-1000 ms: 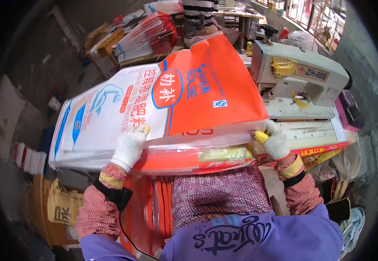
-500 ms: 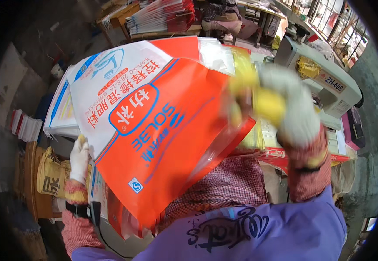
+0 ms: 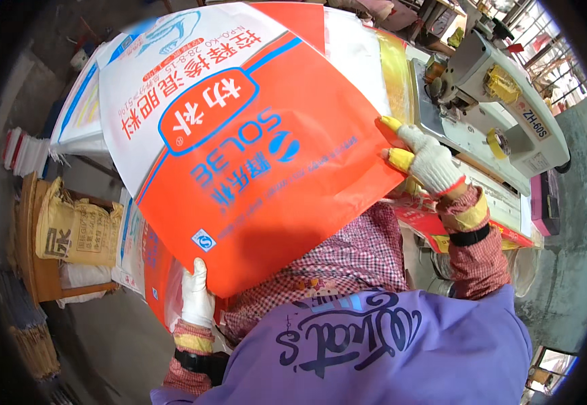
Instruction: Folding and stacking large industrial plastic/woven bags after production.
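Note:
A large flat printed sack (image 3: 286, 196), orange-red and white with blue print, spreads out in front of me. My left hand (image 3: 197, 297), in a white glove, pinches its near left corner, thumb on top and the other fingers hidden beneath. At the near right corner, my right hand (image 3: 432, 162) grips the edge; its glove is white with yellow fingertips. The sack's near edge hangs over my checked apron (image 3: 354, 256). More white sacks (image 3: 81, 138) lie under it at the left, and a yellow plastic sheet or bag (image 3: 394, 74) shows past its right side.
A pale sewing machine (image 3: 519, 121) stands on the right, with a pink box (image 3: 545, 202) beside it. To the left, a tan sack (image 3: 81, 229) rests on a wooden stool (image 3: 33, 270), near a bundle of white and red sacks (image 3: 30, 156).
My left hand has moved from the sack's left edge to its near left corner. My right hand, blurred before, now grips the right corner. The sack's folded near right part lies flatter.

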Demonstrator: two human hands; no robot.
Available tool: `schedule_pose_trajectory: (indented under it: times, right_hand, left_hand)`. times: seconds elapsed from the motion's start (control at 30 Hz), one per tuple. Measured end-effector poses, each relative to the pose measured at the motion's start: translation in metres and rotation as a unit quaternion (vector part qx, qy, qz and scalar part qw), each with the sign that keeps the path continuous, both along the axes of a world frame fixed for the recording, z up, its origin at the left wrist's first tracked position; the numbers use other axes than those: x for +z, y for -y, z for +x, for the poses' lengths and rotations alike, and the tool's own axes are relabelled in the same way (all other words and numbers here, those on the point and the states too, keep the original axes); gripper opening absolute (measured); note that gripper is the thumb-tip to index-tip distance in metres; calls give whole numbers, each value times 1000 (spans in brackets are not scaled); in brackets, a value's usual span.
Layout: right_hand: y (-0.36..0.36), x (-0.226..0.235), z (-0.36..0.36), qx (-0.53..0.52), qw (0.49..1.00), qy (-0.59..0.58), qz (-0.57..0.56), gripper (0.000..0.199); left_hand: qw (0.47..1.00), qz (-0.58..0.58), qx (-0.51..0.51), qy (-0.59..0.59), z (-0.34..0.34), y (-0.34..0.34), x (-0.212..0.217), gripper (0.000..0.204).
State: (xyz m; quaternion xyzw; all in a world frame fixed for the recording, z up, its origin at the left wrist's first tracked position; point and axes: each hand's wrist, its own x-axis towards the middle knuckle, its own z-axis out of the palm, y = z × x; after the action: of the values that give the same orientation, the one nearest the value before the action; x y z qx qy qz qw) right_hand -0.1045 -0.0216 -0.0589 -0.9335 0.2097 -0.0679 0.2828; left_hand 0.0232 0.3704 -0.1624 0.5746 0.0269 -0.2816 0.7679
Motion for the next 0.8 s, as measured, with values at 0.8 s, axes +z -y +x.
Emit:
schedule_pose_trajectory:
  times: [0.8]
  right_hand:
    - [-214,35,299,255,946,186,-79,36]
  left_hand:
    - [652,369,504,429,37,-196,118,17]
